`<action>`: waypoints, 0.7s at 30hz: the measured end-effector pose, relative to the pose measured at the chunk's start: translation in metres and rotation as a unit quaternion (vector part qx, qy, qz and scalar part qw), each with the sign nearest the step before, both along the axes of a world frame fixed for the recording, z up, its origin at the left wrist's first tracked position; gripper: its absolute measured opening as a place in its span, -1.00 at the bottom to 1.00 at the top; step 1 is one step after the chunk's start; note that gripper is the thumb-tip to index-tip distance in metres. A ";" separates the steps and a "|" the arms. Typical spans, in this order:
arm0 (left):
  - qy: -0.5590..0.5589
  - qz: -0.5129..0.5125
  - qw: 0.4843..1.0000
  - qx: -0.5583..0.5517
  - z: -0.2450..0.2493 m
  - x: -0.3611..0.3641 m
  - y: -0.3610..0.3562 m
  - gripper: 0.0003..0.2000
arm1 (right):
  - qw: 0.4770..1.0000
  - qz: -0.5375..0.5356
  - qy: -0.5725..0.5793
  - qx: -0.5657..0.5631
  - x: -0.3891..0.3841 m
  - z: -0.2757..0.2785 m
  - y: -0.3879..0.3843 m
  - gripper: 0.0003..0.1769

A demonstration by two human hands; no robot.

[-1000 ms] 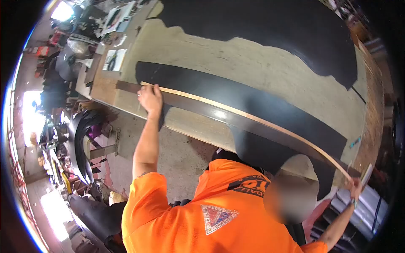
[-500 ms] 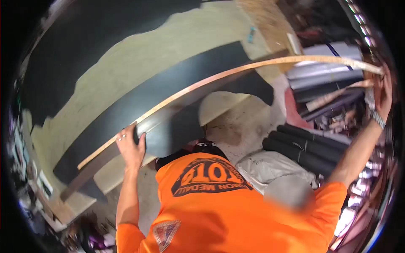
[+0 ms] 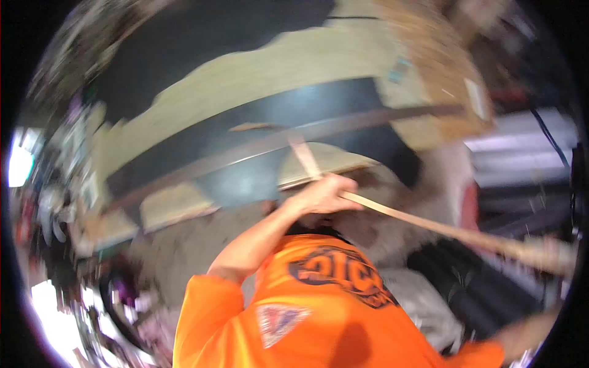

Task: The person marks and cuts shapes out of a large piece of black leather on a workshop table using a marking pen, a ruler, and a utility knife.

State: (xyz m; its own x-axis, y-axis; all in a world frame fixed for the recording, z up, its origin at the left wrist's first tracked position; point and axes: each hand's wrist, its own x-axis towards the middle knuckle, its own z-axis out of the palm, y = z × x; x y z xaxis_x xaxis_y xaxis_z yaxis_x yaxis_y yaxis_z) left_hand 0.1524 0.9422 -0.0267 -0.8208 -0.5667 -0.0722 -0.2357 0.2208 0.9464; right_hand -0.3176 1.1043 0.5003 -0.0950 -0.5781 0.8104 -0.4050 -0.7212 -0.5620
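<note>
My left hand [image 3: 326,194] is closed round a pale, tape-like strip [image 3: 417,219], in front of my orange shirt. A short end of it sticks up over the dark sheet, and the long part runs right into a blurred patch near the view's edge. My right forearm [image 3: 529,334] is smeared at the lower right; its hand cannot be made out. A long, dark, narrow bar [image 3: 245,151] lies across the curved black sheet [image 3: 202,136] on the light work surface [image 3: 294,58]. A thin tan piece [image 3: 253,127] shows above the bar.
A large black sheet [image 3: 202,49] with a wavy edge covers the upper left. At the upper right is a brown board [image 3: 445,67]. Pale stacked sheets [image 3: 521,150], dark rolls [image 3: 475,279] and a greyish bag [image 3: 420,303] are on the right.
My left hand has come off the sheet and moved right, with the strip now in it. The strip has left the black sheet. My right arm has dropped, and the view has shifted and blurred.
</note>
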 end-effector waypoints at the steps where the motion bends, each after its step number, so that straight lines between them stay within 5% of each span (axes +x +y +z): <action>1: -0.001 0.013 1.000 -0.004 0.005 0.012 0.003 -0.57 | 1.000 0.004 -0.022 0.010 -0.022 -0.038 -0.011 -0.72; 3: -0.041 -0.007 0.989 0.140 0.011 0.047 -0.002 -0.57 | 0.997 0.011 -0.071 0.036 -0.051 -0.114 -0.038 -0.72; 6: -0.011 0.036 0.995 0.097 0.042 0.099 -0.038 -0.62 | 0.992 0.017 -0.105 0.069 -0.061 -0.182 -0.053 -0.72; 8: -0.041 0.129 0.991 0.005 0.131 0.135 -0.079 -0.70 | 0.990 0.022 -0.106 0.089 -0.065 -0.200 -0.056 -0.71; 12: -0.130 0.400 0.866 -0.271 0.325 0.203 -0.098 -0.60 | 0.986 0.031 -0.102 0.127 -0.067 -0.229 -0.059 -0.71; 15: -0.199 0.486 0.723 -0.448 0.406 0.265 -0.080 -0.60 | 0.984 0.009 -0.094 0.150 -0.076 -0.219 -0.054 -0.70; 18: -0.299 0.551 0.607 -0.489 0.422 0.330 -0.045 -0.61 | 0.984 -0.004 -0.065 0.166 -0.079 -0.183 -0.052 -0.69; 21: -0.364 0.596 0.599 -0.392 0.369 0.381 -0.009 -0.61 | 0.983 0.021 -0.026 0.183 -0.071 -0.123 -0.050 -0.69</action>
